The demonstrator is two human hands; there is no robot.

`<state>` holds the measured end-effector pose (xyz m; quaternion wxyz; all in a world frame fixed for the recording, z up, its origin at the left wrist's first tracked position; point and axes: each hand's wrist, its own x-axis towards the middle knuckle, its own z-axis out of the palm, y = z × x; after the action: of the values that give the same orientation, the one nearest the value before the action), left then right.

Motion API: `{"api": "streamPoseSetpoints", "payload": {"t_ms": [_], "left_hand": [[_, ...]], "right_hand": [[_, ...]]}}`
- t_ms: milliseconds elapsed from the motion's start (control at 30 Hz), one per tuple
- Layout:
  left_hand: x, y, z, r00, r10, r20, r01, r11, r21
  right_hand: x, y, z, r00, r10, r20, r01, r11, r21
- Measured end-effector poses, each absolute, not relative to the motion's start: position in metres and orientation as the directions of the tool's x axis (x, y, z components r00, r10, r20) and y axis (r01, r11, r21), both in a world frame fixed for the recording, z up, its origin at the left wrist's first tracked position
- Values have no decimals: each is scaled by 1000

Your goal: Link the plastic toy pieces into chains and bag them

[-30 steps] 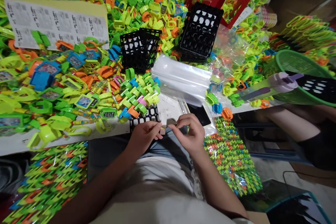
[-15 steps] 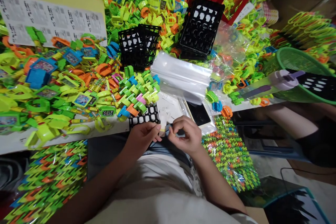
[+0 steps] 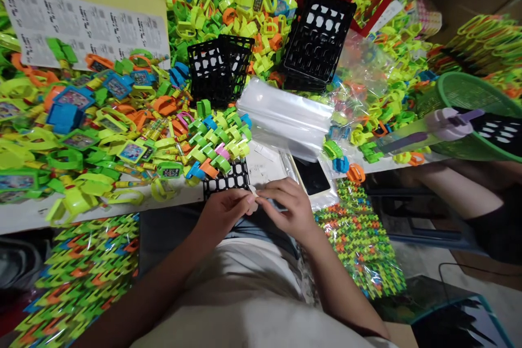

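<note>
Since the pale slip looks papery, I judge it light, easily creased, best held by its edges; above the lap, my left hand pinches it; my right hand meets it, pinch unclear.

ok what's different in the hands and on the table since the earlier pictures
Since half a second ago, the right hand has moved left, bringing its fingertips to the small pale piece in the left hand. The left hand kept its hold. The clear plastic, phone and black trays look unmoved.
</note>
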<state>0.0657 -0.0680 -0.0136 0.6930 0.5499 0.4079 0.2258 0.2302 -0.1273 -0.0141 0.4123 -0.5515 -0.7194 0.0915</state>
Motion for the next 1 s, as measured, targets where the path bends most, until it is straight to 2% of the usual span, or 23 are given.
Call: {"api": "streamPoseSetpoints", "payload": {"t_ms": [133,267,367,467,533,800,867,900,1000], "left_hand": [[66,-71,-12,555,735,-390,224,320,921],[65,-72,-12,558,731,-393,303,261,916],[64,-73,-15,560,723,-404,352,233,906],[62,-73,-22,560,707,-433,353,269,896],[60,-72,-27,557,702,-444,328,305,894],[59,-66,-39,527,735,-427,229,360,904],[58,-66,-40,523,738,-426,227,361,904],[58,-66,-40,521,742,-422,228,356,906],[57,-66,-41,513,759,-401,213,340,916]], "right_hand": [[229,-129,-14,-49,883,466,685,369,-628],[244,-113,-20,146,898,416,698,204,-686],[270,-91,-28,287,868,406,816,0,-578],[291,-74,-35,313,862,399,899,-134,-417],[295,-71,-40,312,868,386,915,-165,-368],[291,-76,-48,320,887,333,928,-224,-297],[288,-78,-42,318,896,312,902,-183,-392],[284,-81,-39,330,897,294,860,-157,-486],[264,-95,-33,364,919,152,547,-79,-834]]}}
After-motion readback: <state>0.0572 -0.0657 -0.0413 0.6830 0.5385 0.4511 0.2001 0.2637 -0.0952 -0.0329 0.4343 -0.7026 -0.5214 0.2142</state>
